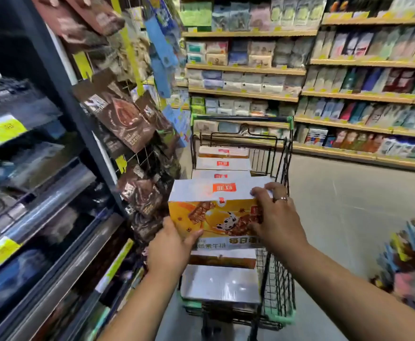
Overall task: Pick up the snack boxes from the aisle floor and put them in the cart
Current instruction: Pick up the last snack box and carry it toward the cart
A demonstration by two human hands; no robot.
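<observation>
Take the cart [279, 286] as your mark. The snack box [211, 215] you hold is above its middle, with your left hand [169, 247] at the box's near-left corner and your right hand [278, 217] on its right end. In the cart, the far boxes [222, 164] lie beyond it and the near box [220, 284] lies closer to you. Hanging bags [127, 119] are left of the cart, and shelves [246, 70] stand behind it.

A supermarket aisle — long wooden shelves [246, 70] packed with packets [258, 49], yellow price tags [4, 130] on shelf edges, snack bags [125, 121] hanging at the left, and a wire shopping cart [278, 267].
</observation>
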